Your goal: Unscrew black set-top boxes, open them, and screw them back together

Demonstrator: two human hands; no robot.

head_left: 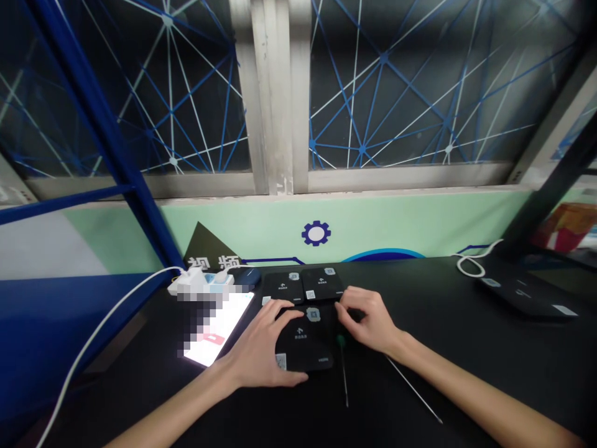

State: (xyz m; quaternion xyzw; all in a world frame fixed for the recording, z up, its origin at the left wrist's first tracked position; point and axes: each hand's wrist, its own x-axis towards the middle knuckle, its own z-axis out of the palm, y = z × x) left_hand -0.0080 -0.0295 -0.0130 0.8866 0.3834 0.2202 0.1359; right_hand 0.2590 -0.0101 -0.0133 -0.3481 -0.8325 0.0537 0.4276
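Note:
A flat black box [305,342] that looks like a set-top box lies in front of me, with a silvery sticker, a white label and small print on its top. My left hand [263,342] rests on its left side, fingers spread across it and thumb along its near edge. Just right of the box, my right hand [366,314] is closed in a pinch, its fingertips near the box's far corner; whatever they hold is hidden. Below them lies a screwdriver [344,367] with a green part. A second thin metal shaft [415,391] sticks out from under my right wrist.
Two similar black boxes, a left one [282,287] and a right one [321,283], lie behind. A lit screen [224,330] is at left, near a power strip [219,283] with white plugs and a cable. Another black device [527,298] and white cord [471,266] lie at right.

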